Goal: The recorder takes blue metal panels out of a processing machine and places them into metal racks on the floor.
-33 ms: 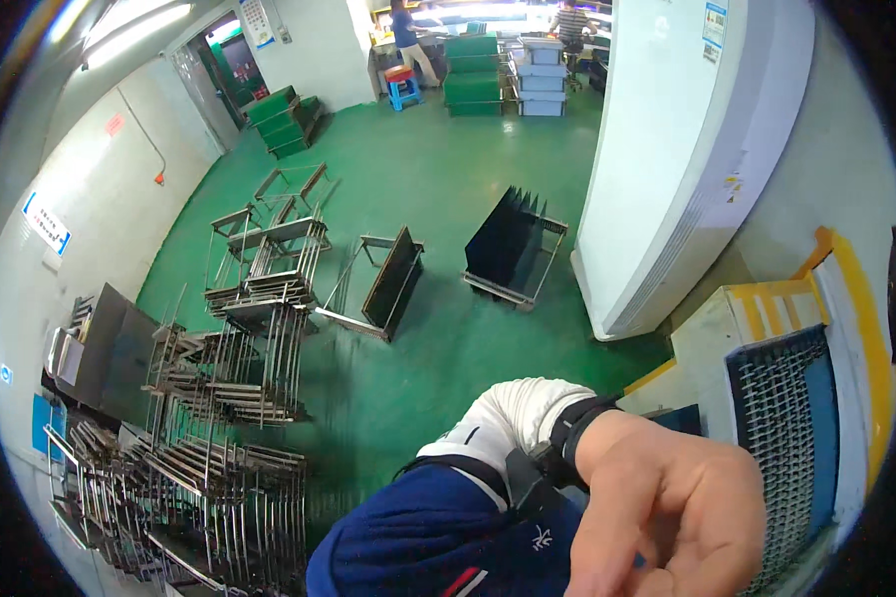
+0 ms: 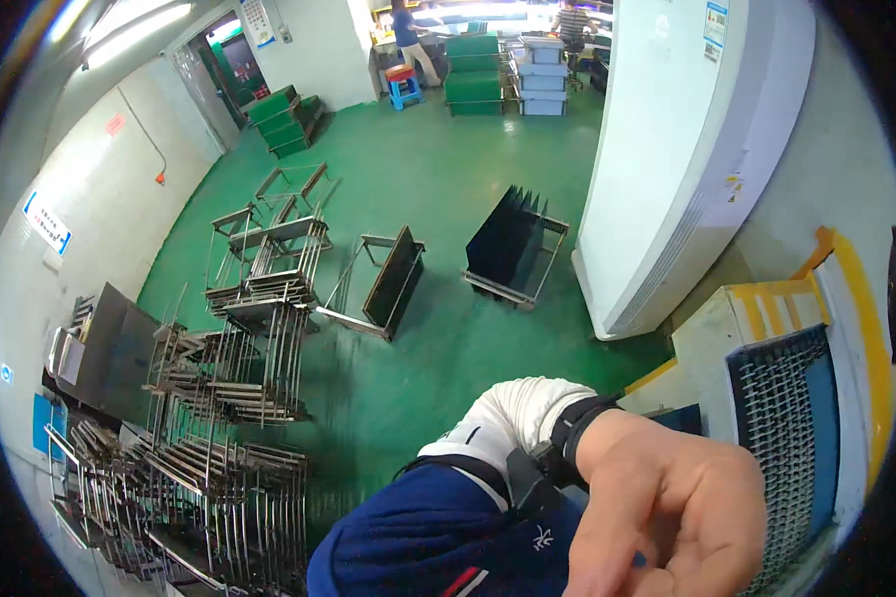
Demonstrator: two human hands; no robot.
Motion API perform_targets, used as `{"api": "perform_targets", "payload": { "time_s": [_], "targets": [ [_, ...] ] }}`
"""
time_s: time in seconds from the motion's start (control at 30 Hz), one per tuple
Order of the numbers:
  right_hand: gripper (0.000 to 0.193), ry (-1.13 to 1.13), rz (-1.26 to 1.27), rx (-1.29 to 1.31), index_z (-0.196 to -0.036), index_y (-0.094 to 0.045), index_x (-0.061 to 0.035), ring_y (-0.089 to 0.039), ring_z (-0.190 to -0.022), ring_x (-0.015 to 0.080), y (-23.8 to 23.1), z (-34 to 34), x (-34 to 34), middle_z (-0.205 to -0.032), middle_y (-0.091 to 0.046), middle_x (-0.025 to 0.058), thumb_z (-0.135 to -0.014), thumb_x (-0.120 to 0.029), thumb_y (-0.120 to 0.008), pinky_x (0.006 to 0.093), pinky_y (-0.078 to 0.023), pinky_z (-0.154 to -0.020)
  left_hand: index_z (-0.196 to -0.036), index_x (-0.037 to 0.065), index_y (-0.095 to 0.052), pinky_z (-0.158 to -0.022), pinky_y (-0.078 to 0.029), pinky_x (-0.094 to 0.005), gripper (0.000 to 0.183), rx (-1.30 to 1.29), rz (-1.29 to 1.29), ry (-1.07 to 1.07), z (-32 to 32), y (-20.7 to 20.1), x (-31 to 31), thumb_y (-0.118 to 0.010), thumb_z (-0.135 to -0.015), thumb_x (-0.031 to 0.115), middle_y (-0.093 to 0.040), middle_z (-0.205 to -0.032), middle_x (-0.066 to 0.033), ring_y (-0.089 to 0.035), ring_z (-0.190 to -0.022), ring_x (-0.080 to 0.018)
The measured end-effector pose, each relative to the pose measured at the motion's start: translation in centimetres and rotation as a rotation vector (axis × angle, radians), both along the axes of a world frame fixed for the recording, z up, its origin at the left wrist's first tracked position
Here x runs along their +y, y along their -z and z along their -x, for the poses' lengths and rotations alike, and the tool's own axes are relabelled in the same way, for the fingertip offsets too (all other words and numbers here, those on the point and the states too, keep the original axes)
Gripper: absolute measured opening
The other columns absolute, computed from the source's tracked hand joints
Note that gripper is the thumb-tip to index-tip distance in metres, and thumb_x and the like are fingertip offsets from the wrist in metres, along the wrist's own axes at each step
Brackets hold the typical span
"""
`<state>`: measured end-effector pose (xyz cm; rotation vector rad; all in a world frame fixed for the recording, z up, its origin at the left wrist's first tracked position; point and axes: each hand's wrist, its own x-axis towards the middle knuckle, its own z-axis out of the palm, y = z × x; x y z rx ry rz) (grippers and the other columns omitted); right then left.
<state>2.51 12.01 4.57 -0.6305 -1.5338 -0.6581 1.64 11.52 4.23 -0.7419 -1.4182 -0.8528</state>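
Note:
My left hand [image 2: 682, 502] is in the lower right, reached across from the left in a navy sleeve with a white cuff and a black strap at the wrist. Its fingers are curled in toward the thumb, and whatever lies between the fingertips is hidden. Close by on the right is a metal mesh belt [image 2: 782, 428], set in a pale machine frame with yellow tape [image 2: 851, 318]. I cannot see whether the hand touches it. My right hand is out of view.
Metal racks [image 2: 259, 388] stand stacked along the left. On the green floor ahead are a rack with dark panels [image 2: 508, 244] and one with a single board [image 2: 393, 284]. A tall white cabinet [image 2: 667, 149] stands at right. Green stacks [image 2: 473, 75], grey-blue bins [image 2: 543, 80] and two people are farther back.

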Motion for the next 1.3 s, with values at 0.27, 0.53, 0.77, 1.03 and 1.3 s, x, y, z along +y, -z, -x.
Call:
{"api": "perform_targets", "payload": {
  "time_s": [0.27, 0.53, 0.77, 1.03, 1.3],
  "targets": [
    [0.028, -0.111, 0.016, 0.086, -0.098, -0.061, 0.0151, -0.064, -0.067, 0.0150, 1.3, 0.4, -2.2, -0.085, -0.066, 0.0172, -0.097, -0.012, -0.052, 0.0184, -0.049, -0.060, -0.095, -0.013, -0.057, -0.038, -0.034, -0.0199, 0.017, 0.034, -0.067, 0.052, 0.0, -0.1, 0.5, -0.065, -0.085, -0.003, -0.059, -0.073, -0.0083, -0.048, -0.047, -0.0067],
    [0.035, 1.777, 1.031, 0.912, -0.116, -0.058, 0.0041, -0.061, -0.095, 0.0262, 32.3, -1.2, -27.9, -0.109, -0.062, 0.0185, -0.089, -0.019, -0.060, 0.0321, -0.047, -0.082, -0.095, -0.012, -0.057, -0.038, -0.033, -0.0199, 0.021, 0.010, -0.066, -0.096, -0.7, 0.0, 0.8, -0.067, -0.087, 0.004, -0.058, -0.072, -0.0075, -0.048, -0.046, -0.0080],
    [0.043, 2.154, 1.382, 1.281, -0.119, -0.059, -0.0018, -0.060, -0.106, 0.0358, 40.4, 4.5, -35.6, -0.116, -0.062, 0.0203, -0.082, -0.022, -0.066, 0.0440, -0.048, -0.089, -0.082, -0.004, -0.059, -0.040, -0.036, -0.0269, 0.018, -0.161, 0.118, -0.435, -6.6, 0.6, 0.4, -0.074, -0.078, 0.006, -0.058, -0.062, -0.0060, -0.053, -0.046, -0.0125],
    [0.029, 2.099, 1.400, 1.322, -0.101, -0.059, -0.0023, -0.062, -0.093, 0.0371, 38.5, 4.8, -34.4, -0.098, -0.065, 0.0183, -0.081, -0.021, -0.067, 0.0480, -0.049, -0.075, -0.083, 0.008, -0.052, -0.040, -0.030, -0.0246, 0.016, 0.339, -0.363, -0.502, -8.4, 4.2, 3.2, -0.067, -0.081, 0.010, -0.055, -0.053, 0.0007, -0.042, -0.040, -0.0085],
    [0.035, 2.099, 1.369, 1.247, -0.108, -0.060, -0.0006, -0.062, -0.094, 0.0360, 39.6, 4.8, -35.2, -0.102, -0.065, 0.0177, -0.081, -0.022, -0.066, 0.0462, -0.050, -0.077, -0.083, 0.008, -0.052, -0.040, -0.030, -0.0244, 0.015, 0.325, -0.399, -0.512, -8.9, 4.5, 3.1, -0.067, -0.081, 0.009, -0.053, -0.051, 0.0006, -0.040, -0.038, -0.0086]
  ]
}}
